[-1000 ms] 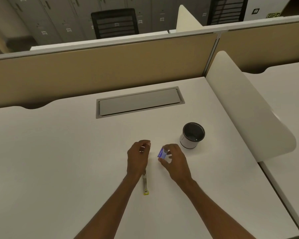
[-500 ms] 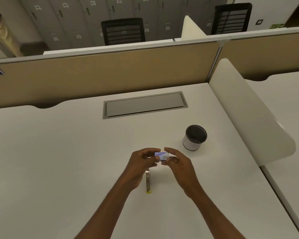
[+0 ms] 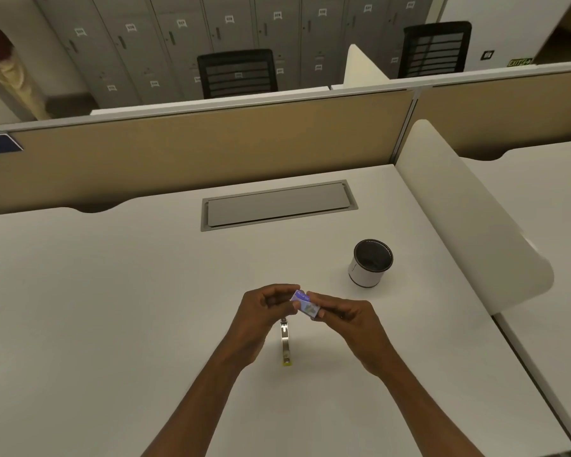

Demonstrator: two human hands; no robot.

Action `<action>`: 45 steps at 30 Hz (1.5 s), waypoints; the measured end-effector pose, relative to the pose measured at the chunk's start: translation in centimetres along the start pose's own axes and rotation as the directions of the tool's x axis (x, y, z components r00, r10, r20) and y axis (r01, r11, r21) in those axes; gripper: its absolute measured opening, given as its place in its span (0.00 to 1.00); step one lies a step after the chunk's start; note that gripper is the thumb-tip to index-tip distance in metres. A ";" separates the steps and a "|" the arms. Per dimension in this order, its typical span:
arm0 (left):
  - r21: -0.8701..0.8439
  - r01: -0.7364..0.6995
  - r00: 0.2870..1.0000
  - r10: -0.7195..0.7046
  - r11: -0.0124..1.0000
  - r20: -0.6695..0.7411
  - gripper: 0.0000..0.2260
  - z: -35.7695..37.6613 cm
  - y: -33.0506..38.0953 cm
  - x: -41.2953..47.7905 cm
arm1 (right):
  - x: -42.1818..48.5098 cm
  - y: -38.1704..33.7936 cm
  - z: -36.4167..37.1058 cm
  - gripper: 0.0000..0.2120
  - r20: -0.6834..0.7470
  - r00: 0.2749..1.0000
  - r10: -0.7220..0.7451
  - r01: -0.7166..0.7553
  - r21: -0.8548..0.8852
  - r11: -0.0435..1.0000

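A small blue and white box (image 3: 305, 303) is held above the white desk (image 3: 112, 308) between both hands. My left hand (image 3: 264, 311) pinches its left end with curled fingers, and my right hand (image 3: 346, 319) pinches its right end. Under the hands a slim metal stapler with a yellow end (image 3: 285, 344) lies on the desk, its far end hidden by my left hand. A white cup with a dark inside (image 3: 371, 263) stands upright to the right, apart from both hands.
A grey cable hatch (image 3: 277, 206) is set into the desk further back. A tan partition (image 3: 195, 153) closes the far edge and a curved white divider (image 3: 468, 219) the right side. Black chairs and grey lockers stand beyond.
My left hand has come off the stapler and joined my right hand on the small box, which now sits between both hands. The camera view has tilted up slightly.
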State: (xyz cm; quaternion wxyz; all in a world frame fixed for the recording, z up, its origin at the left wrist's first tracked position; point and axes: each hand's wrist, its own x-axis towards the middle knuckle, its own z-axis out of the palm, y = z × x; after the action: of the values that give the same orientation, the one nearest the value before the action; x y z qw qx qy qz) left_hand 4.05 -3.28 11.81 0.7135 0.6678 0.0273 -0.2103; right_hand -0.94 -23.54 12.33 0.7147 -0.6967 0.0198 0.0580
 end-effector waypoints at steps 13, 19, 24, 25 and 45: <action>-0.173 0.030 1.000 -0.030 0.984 0.002 0.16 2.5 -0.4 -1.8 | -1.5 1.2 2.0 0.09 -0.315 0.944 -0.094 0.091 -0.024 0.996; -0.199 0.037 0.997 -0.049 0.979 -0.052 0.11 2.1 -0.5 -1.8 | -1.8 1.7 1.9 0.13 -0.294 0.948 -0.123 0.090 -0.125 0.988; -0.204 0.042 0.995 -0.059 0.978 -0.081 0.10 2.2 0.2 -2.1 | -2.2 1.8 1.9 0.16 -0.235 0.957 -0.168 0.128 -0.175 0.976; -0.220 0.045 0.993 -0.068 0.974 -0.097 0.10 2.3 0.2 -2.2 | -2.2 1.8 2.0 0.16 -0.236 0.955 -0.179 0.131 -0.206 0.970; -0.357 0.073 0.969 -0.150 0.931 -0.194 0.08 3.1 0.3 -2.5 | -1.3 0.5 3.1 0.11 -0.206 0.907 -0.367 0.194 -0.569 0.799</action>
State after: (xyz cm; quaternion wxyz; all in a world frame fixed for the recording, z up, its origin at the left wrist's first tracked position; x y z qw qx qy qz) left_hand 1.12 -5.56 13.23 0.7995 0.5478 0.1801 -0.1680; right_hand -2.44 -20.49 12.05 0.4799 -0.8635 0.0084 -0.1551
